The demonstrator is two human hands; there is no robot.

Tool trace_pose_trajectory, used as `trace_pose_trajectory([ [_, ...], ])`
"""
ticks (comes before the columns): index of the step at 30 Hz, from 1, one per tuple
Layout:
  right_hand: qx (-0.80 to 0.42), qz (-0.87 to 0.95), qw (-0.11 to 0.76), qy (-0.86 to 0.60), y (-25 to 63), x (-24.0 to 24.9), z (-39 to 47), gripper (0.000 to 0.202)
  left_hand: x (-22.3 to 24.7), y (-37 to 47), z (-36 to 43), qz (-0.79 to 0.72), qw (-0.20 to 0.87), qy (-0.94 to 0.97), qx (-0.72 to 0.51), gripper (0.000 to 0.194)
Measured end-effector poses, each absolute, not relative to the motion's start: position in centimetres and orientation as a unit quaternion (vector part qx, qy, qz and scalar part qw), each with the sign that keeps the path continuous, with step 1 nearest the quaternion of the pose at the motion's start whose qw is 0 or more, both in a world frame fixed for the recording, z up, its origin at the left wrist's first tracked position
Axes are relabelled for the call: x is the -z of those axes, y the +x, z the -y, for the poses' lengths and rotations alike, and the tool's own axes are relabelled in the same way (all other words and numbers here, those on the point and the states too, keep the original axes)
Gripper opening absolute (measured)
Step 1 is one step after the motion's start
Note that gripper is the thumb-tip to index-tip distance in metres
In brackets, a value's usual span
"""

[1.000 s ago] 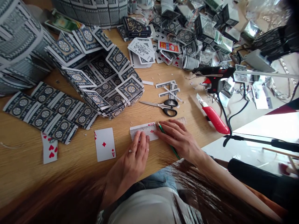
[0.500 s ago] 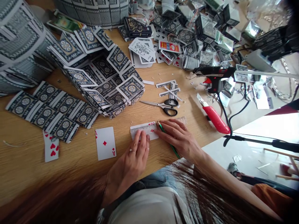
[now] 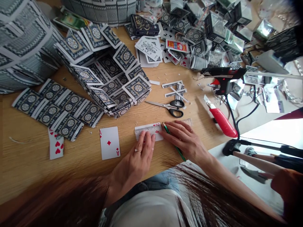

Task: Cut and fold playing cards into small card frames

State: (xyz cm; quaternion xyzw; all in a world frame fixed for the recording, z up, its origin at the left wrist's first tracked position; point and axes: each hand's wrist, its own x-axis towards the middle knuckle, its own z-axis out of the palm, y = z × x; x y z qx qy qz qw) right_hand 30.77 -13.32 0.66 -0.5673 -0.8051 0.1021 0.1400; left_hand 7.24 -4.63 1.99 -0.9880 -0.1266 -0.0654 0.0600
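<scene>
The right hand (image 3: 186, 140) has a green pencil (image 3: 180, 153) caught between its fingers, tip pointing away from the body, while its other fingers lie over the far stretch of a clear ruler (image 3: 148, 128). The left hand (image 3: 139, 157) grasps nothing; its fingers lie extended and close together, pressing down from above on the ruler, and its thumb is hidden. Under that ruler, beneath the left fingertips and just beside the right ones, lies a two of diamonds card (image 3: 158, 136), face up and flat on the table (image 3: 129, 121). The step in hand looks like lining up the ruler across this card to measure or mark it. The pencil tip is near the card's upper right corner; whether it touches the paper cannot be told. A mark there would call for firm pressure from the left fingers, so the ruler does not slip, and a light, steady pencil. Left of the grip, an ace of diamonds (image 3: 110, 143) lies apart, face up. Just beyond the hands sit scissors (image 3: 168, 106), blades slightly parted, with cut card strips (image 3: 172, 84) behind them. Farther off, to the left, stands a basket shape made of cards (image 3: 112, 67); to the right lies a red-handled knife (image 3: 222, 122).
</scene>
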Motion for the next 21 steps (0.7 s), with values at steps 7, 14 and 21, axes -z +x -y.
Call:
trace_pose_trajectory([
  [7, -0.085, 0.809, 0.143, -0.563, 30.74, -0.67, 13.16, 0.045, -2.16, 7.56, 5.23, 0.171, -0.006, -0.984, 0.041, 0.052],
  [14, -0.091, 0.806, 0.152, -0.565, 30.67, -0.65, 13.16, 0.046, -1.99, 7.37, 4.83, 0.154, 0.042, -0.987, 0.032, 0.052],
  [21, -0.112, 0.801, 0.158, -0.566, 31.0, -1.34, 13.04, 0.049, -2.19, 7.34, 4.5, 0.119, 0.085, -0.989, 0.002, 0.049],
])
